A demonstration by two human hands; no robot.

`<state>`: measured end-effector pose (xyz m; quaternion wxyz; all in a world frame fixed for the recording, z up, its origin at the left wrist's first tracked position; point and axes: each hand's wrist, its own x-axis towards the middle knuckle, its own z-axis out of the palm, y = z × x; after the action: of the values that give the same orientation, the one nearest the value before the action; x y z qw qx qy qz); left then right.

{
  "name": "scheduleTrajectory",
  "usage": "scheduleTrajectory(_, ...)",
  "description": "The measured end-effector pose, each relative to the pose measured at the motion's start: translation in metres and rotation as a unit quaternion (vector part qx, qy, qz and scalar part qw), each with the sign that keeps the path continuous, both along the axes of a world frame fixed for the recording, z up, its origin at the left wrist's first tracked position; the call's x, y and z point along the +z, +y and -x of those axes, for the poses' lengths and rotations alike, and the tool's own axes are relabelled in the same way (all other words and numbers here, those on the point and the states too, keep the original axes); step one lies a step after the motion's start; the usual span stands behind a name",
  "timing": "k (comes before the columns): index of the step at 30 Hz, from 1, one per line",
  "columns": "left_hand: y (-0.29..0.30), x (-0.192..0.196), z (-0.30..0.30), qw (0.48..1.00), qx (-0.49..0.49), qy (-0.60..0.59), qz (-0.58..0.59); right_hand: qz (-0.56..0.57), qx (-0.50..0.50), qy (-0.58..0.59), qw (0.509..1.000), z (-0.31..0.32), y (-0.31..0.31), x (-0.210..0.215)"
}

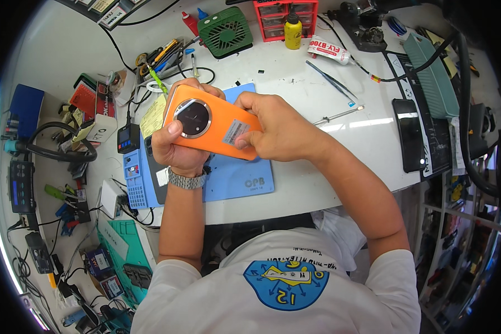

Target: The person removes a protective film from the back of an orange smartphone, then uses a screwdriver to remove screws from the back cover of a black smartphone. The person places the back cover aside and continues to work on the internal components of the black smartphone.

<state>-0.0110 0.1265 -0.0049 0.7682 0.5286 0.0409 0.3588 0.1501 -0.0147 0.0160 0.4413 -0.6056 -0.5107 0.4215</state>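
Observation:
An orange smartphone (211, 125) with a large round camera ring is held back-up over a blue work mat (245, 178). My left hand (178, 150) grips its left end, thumb beside the camera ring; a metal watch sits on that wrist. My right hand (275, 131) holds the right end, with the thumb pressing a small grey sticker on the phone's back. Both hands are closed on the phone above the white bench (317, 167).
A black phone (410, 133) lies at the right. Tweezers (331, 80) and a thin metal tool (339, 116) lie behind my hands. A green fan (226, 32), red drawer box (286, 16), yellow bottle (293, 30) and glue tube (328, 49) stand at the back. Cluttered tools and cables fill the left.

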Motion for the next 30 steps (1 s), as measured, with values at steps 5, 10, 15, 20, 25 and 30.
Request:
scheduleTrajectory(5, -0.002, 0.001, 0.0, 1.0, 0.003, 0.004, -0.004, 0.023, 0.009, -0.03, 0.999, -0.001, -0.001, 0.009)
scheduleTrajectory(10, -0.004, 0.004, 0.0, 0.998, 0.026, 0.041, -0.046, 0.024, -0.001, -0.037, 0.999, 0.006, -0.001, -0.002)
scheduleTrajectory(15, -0.004, 0.004, 0.0, 0.997, 0.031, 0.042, -0.051, 0.019, 0.004, -0.07, 0.997, 0.005, 0.0, 0.001)
scheduleTrajectory(20, -0.004, 0.005, 0.003, 0.998, 0.018, 0.036, -0.044, 0.016, 0.021, -0.048, 0.998, 0.002, -0.002, 0.0)
scheduleTrajectory(25, -0.008, 0.006, 0.003, 0.998, 0.029, 0.037, -0.047, 0.038, 0.036, -0.047, 0.998, 0.0, -0.003, 0.007)
scheduleTrajectory(30, -0.007, 0.006, 0.003, 0.996, 0.029, 0.048, -0.066, 0.059, 0.037, -0.017, 0.997, -0.001, -0.002, 0.003)
